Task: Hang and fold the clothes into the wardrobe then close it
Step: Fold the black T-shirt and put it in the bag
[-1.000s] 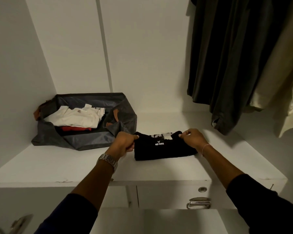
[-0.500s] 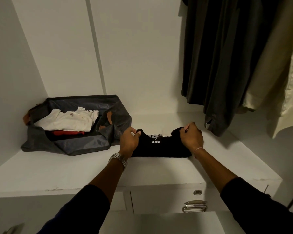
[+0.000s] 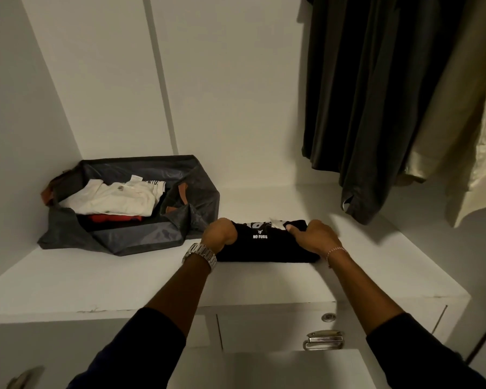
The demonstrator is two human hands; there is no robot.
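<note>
Folded garment: a black folded T-shirt [image 3: 267, 247] lay flat on the white wardrobe shelf [image 3: 124, 284], just right of the shelf's middle.
Long axis: it ran left to right, parallel to the shelf's front edge; the white "NO FUSS" print read upright to the camera, so the folded edge nearest the viewer was the lower one.
Left hand: the left hand [image 3: 219, 234] sat at the shirt's left end, fingers curled round the cloth, knuckles up, a metal wristwatch [image 3: 199, 255] on the wrist.
Right hand: the right hand [image 3: 313, 238] lay on the right end, palm down, thumb pointing left across the top, fingers bent over the fabric and gripping it; a thin bracelet [image 3: 335, 251] circled the wrist.
Arms: both forearms reached forward from dark sleeves, converging slightly toward the shirt.
Neighbour: a grey fabric bag [image 3: 141, 234] stood open to the left, its corner touching or nearly touching the left hand, with white and red clothes inside.
Above right: dark and beige hanging garments [image 3: 376, 108] hung over the shelf's right part.
Below: a drawer front with a metal handle [image 3: 323, 339].
</note>
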